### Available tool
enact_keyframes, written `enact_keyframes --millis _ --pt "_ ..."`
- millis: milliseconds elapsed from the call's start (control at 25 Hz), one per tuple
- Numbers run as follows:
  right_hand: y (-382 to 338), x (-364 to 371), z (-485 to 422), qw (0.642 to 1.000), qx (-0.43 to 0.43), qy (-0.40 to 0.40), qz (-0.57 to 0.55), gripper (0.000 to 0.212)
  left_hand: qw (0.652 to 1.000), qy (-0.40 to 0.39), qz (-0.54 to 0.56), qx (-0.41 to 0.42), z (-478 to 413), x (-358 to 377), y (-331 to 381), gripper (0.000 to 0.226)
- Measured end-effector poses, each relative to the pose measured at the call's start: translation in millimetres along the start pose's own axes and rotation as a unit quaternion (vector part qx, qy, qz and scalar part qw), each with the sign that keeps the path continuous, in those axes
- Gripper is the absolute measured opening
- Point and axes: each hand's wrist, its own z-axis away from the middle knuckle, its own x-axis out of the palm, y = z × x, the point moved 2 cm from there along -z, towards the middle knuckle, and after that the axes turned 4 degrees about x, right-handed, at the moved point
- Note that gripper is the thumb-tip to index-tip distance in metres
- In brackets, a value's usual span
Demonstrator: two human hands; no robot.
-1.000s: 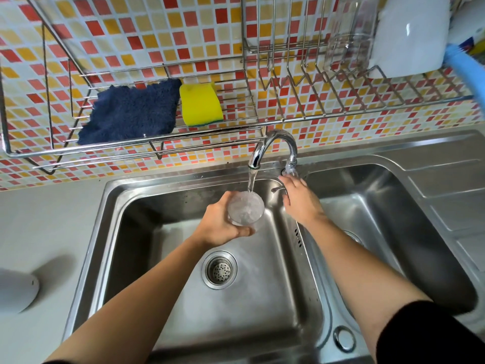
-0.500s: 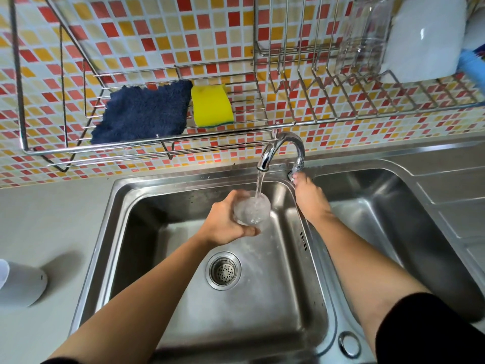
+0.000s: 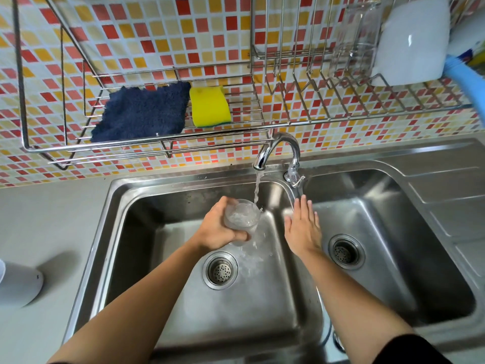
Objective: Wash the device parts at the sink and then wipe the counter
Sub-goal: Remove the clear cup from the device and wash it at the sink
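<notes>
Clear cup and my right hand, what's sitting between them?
Head view: just the bare steel sink between the clear cup and right hand.

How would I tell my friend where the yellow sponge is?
Start at the double stainless steel sink and look up to the wire rack on the tiled wall. On its left shelf, the yellow rectangular sponge sits right of a fluffy dark blue cloth. It is the only bright yellow thing on that shelf, with a thin green layer along its bottom.
</notes>
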Motion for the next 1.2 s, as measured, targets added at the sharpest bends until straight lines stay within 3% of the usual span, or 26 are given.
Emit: enact_keyframes --millis 200,520,840,1200 --pt "13.6 13.5 11.9 0.995 -0.049 -0.029 0.081 0.059 0.979 0.016 -0.203 -0.004 2.9 -1.2 -11.6 0.086" --pt "11.0 12.6 11.8 0.991 -0.050 -0.042 0.117 0.064 0.862 -0.026 -0.506 -0.004 5.2 -14.3 -8.8 0.090" --pt "8.7 6.8 11.2 0.988 -0.054 -0.054 0.137 0.065 0.767 -0.062 -0.631 0.099 5.0 -9.2 5.6 0.080" --pt "9.7 9.6 11.7 0.990 -0.051 -0.040 0.128 0.064 0.680 -0.086 -0.689 0.236 9.1 2.9 9.0 0.071"
